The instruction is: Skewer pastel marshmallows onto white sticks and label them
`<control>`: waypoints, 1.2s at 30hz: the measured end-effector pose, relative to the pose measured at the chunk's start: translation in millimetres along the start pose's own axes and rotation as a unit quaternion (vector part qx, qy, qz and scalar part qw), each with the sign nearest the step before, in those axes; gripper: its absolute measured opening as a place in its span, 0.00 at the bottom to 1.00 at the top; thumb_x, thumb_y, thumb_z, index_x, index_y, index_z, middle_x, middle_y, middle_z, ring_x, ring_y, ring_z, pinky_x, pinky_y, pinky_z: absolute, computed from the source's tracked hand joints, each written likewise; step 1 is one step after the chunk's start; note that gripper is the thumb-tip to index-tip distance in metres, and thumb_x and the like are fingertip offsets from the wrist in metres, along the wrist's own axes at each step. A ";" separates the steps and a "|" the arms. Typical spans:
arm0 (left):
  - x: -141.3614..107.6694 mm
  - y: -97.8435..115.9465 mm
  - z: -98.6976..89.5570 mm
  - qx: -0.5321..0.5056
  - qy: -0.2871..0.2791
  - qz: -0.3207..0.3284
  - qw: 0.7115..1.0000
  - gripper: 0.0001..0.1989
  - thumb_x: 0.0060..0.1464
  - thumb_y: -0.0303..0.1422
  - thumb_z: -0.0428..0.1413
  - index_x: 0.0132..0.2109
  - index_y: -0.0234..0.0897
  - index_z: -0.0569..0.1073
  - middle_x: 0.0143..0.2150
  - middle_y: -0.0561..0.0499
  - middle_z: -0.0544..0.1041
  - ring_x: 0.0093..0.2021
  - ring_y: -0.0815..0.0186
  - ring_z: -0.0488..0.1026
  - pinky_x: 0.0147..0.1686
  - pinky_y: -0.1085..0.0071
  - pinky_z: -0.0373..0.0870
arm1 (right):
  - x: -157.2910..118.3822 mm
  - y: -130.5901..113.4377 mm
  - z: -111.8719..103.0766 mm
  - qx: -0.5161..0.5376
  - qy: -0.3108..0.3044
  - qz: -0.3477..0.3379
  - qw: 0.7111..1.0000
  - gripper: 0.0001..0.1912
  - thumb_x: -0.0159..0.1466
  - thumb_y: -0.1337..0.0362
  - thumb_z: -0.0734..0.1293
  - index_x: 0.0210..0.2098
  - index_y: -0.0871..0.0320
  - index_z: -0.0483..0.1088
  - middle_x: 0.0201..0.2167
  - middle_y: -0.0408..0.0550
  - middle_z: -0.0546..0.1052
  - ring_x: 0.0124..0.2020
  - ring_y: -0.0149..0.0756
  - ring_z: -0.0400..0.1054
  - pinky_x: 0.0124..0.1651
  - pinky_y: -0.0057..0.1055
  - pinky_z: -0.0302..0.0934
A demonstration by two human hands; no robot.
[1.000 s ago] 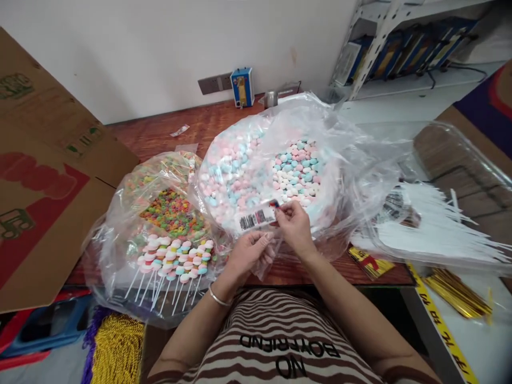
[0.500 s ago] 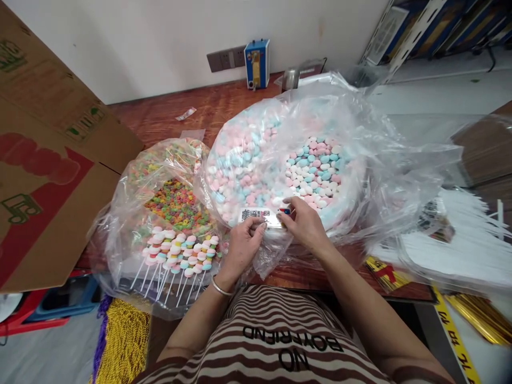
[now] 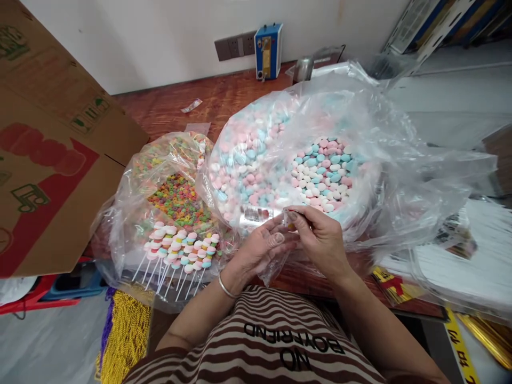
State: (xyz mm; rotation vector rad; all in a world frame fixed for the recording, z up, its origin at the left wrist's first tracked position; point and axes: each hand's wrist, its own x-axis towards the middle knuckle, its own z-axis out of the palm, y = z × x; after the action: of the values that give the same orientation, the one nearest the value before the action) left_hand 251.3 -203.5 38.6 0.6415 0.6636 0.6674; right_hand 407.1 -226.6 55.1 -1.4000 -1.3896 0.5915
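Observation:
My right hand (image 3: 322,240) is closed in a pinch at the right end of a small clear printed wrapper (image 3: 258,215). My left hand (image 3: 262,246) has its fingers stretched out below the wrapper, pointing to the right hand; whether they touch it I cannot tell. Beyond both hands lies a big clear plastic bag of pink, blue and white candies (image 3: 322,170). To the left, another clear bag shows small multicoloured ring-shaped pieces (image 3: 182,200). In front of these, several candy skewers (image 3: 182,248) on white sticks lie side by side.
A large cardboard box (image 3: 52,144) stands at the left. Against the wall are a blue device (image 3: 268,52) and a metal cup (image 3: 303,70). White sticks (image 3: 486,240) lie at the right, with a yellow-and-red packet (image 3: 394,285) near the table edge.
My left fingers have opened from their pinch on the wrapper and now stretch to the right. My right hand keeps its pinch at the wrapper's right end. The camera view has shifted slightly.

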 end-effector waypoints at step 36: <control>-57.3 -26.4 -30.4 -0.128 0.301 0.198 0.924 0.31 0.26 0.39 0.78 0.29 0.36 0.63 0.21 0.63 0.65 0.19 0.79 0.60 0.19 0.80 0.57 | -61.0 -15.9 49.5 0.047 -0.129 0.056 0.989 0.10 0.62 0.59 0.67 0.26 0.55 0.68 0.22 0.39 0.69 0.25 0.31 0.61 0.29 0.28 0.54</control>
State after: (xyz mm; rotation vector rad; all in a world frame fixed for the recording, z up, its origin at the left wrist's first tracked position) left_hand 203.8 -251.7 20.3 0.3172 1.0038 1.3353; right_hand 343.9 -270.7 33.1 -1.3682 -1.4695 0.9275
